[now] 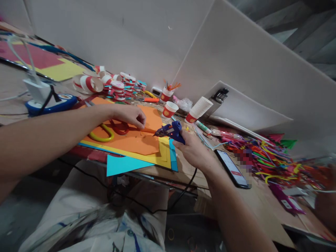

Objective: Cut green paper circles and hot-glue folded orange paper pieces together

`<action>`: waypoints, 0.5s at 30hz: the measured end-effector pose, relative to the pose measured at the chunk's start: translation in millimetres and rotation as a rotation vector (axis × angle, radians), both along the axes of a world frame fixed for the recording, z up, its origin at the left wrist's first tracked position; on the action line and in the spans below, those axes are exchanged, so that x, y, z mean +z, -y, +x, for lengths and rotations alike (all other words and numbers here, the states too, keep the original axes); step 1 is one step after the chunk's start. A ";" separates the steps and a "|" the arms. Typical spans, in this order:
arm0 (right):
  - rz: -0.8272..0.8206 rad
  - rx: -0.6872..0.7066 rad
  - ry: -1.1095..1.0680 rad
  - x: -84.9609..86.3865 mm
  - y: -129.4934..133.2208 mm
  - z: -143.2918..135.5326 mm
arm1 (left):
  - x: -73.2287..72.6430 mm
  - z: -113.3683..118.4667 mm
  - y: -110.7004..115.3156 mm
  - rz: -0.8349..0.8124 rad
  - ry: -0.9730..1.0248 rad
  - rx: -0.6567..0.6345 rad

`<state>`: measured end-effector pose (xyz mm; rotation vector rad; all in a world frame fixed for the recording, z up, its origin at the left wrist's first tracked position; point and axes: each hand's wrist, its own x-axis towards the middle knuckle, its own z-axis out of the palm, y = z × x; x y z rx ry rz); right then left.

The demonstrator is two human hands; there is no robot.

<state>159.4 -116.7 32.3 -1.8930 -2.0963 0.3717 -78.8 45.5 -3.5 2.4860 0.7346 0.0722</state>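
In the head view my right hand (193,148) is wrapped round a blue glue gun (172,131), its nozzle pointing left. A small red light shows on the gun's side. My left hand (132,115) is closed, its fingertips pinched at a narrow orange paper strip (147,131) near the nozzle. Orange paper sheets (141,145) lie under both, on top of yellow paper (165,157) and blue paper (126,165). Scissors with one yellow handle loop (102,139) and one red loop lie beneath my left forearm, partly hidden.
Behind stand a paper cup (170,109), stacked cups (199,109) and several cup-ring crafts (118,89). A phone (232,168) and colourful pipe cleaners (265,157) lie at right. The gun's black cord (189,185) hangs over the table edge. A power strip (52,103) sits at left.
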 end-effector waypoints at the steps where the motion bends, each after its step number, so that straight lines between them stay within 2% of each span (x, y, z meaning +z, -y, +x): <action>1: -0.005 -0.012 0.002 0.3 0.9 3.7 | 0.9 0.3 1.1 0.002 -0.009 0.009; 8: 0.006 -0.078 0.062 0.5 3.9 14.6 | 4.2 0.5 3.5 0.002 -0.038 0.027; 15: 0.028 -0.017 0.033 -2.3 -1.8 -5.4 | 3.6 0.1 0.1 0.008 -0.041 0.001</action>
